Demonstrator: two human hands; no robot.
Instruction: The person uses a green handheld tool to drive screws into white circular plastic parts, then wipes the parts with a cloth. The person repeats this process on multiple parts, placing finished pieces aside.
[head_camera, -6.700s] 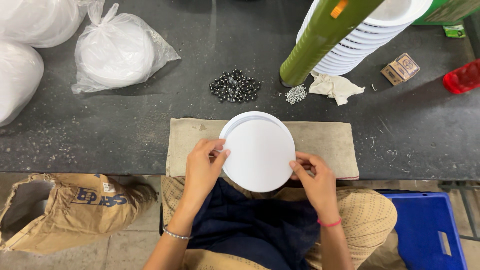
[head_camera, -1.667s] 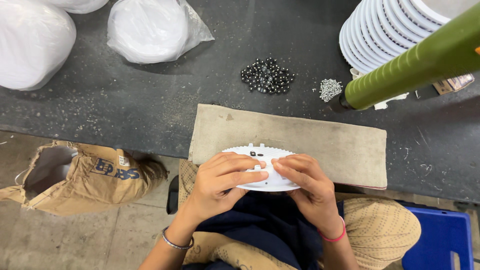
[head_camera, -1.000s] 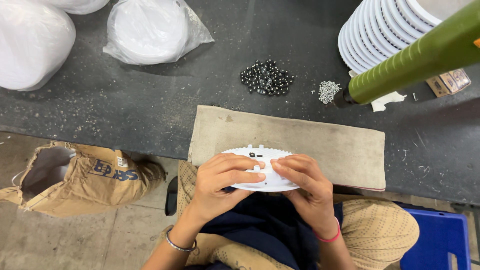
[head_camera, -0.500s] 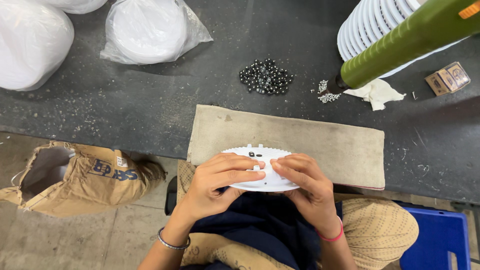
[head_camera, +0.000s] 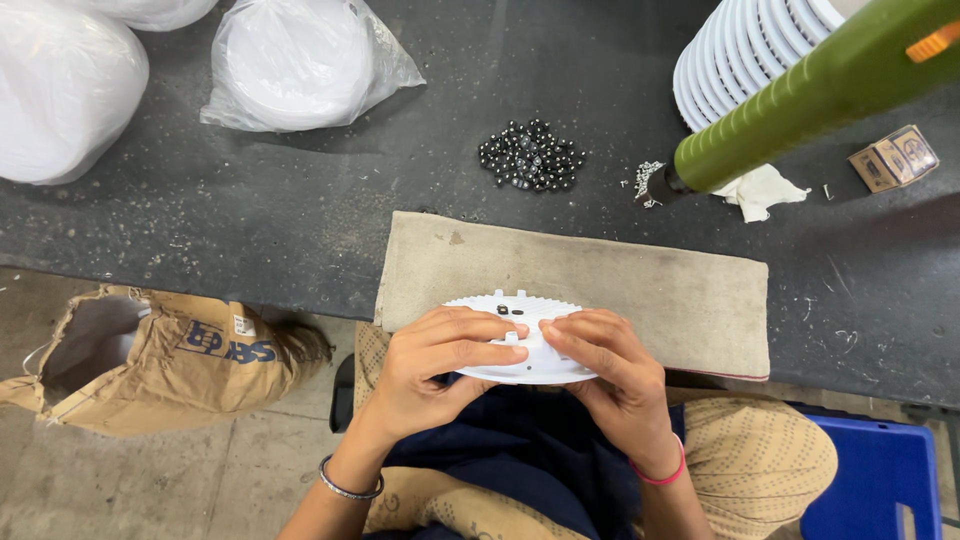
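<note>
Both hands gripped a white plastic disc (head_camera: 520, 340) at the bench's near edge, over a folded beige cloth (head_camera: 600, 280). Left hand (head_camera: 430, 365) and right hand (head_camera: 610, 375) had fingers curled across its top. A pile of dark beads (head_camera: 530, 155) lay beyond.

White round plastic disc (head_camera: 525, 345), toothed rim, small black parts on its face. Folded cloth (head_camera: 640, 290) at the bench's near edge: plain beige-brown. Bench (head_camera: 300, 220): dark grey, speckled. Pile of balls (head_camera: 530, 155) near the bench's middle: glossy black. Bags (head_camera: 290, 60) at the far left corner: clear plastic over white contents. Stack of discs (head_camera: 740, 50) at the far right: white. Cylinder (head_camera: 810, 95): olive green, orange mark. Bin (head_camera: 880, 480): blue. Wristbands: silver on the left hand (head_camera: 440, 365), pink on the right hand (head_camera: 615, 375).
</note>
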